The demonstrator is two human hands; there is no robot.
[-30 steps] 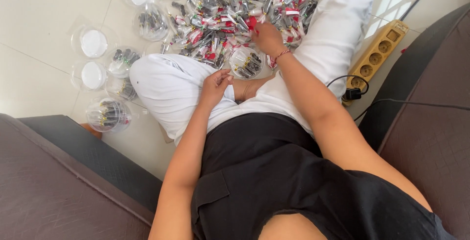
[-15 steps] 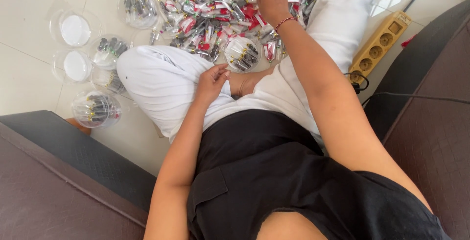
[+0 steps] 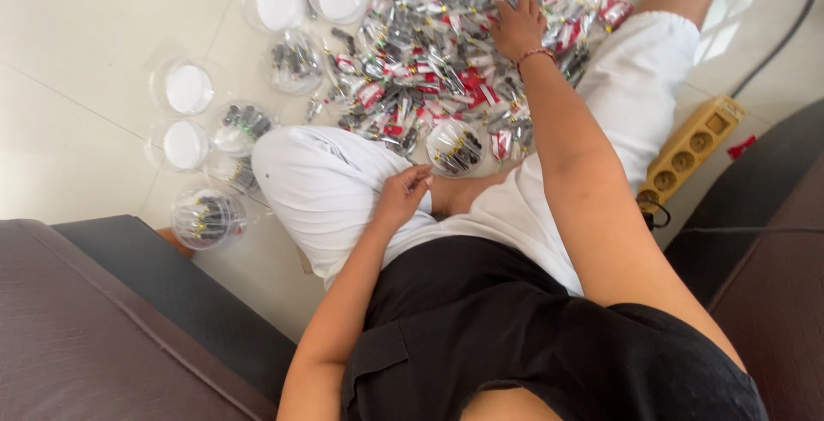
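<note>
I sit cross-legged on a pale tiled floor in white trousers. A big heap of small red-and-clear packets point(image 3: 446, 52) lies in front of my legs. My right hand point(image 3: 518, 24) reaches out over the heap, fingers spread and resting on the packets. My left hand point(image 3: 402, 193) rests on my left knee, fingers loosely curled, and I cannot see anything in it. A clear round container point(image 3: 455, 148) with small dark items sits just past my shins.
Several clear round tubs stand at the left, some filled with dark items point(image 3: 208, 218), some showing white lids point(image 3: 188, 89). A yellow power strip point(image 3: 691, 148) with a black cable lies at the right. Dark sofa cushions point(image 3: 94, 335) flank me on both sides.
My right hand has moved from near my knee out across the packet heap. The left hand stays on the knee. The camera view shifted.
</note>
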